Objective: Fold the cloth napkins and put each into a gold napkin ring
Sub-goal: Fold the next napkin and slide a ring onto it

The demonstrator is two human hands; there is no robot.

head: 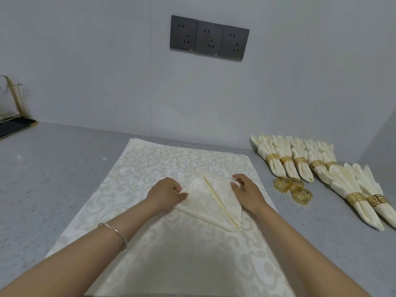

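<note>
Reaching out from the bottom of the view are two bare arms, and the left one wears a thin bracelet [115, 232]. Under them a big patterned cloth [160, 254] is spread flat on the grey tabletop [64, 168]. I cannot tell if it is one cloth or a pile of them.

A bit further out, in the middle of that cloth, lies the napkin [205, 202]. It is folded into a pointy shape with a raised crease down the middle. The left hand [166, 192] is at its left corner, with curled fingers [179, 187] pinching the cloth there. The right hand [247, 194] is at its right edge. Its fingers [236, 183] are bent and seem to pinch a bit of the edge. This napkin is only partly folded and has no ring on it yet.

To the right, just off the cloth, sit three loose gold rings [292, 188], touching each other. Next to them lie two done napkins [351, 189], each in a ring. Further back is a row of five more done napkins [287, 166].

So seven look finished. I think this napkin and two more are left, one for each loose ring.

Far back, three dark sockets [210, 38] are on the wall, and a wire rack [10, 97] stands at the left.
</note>
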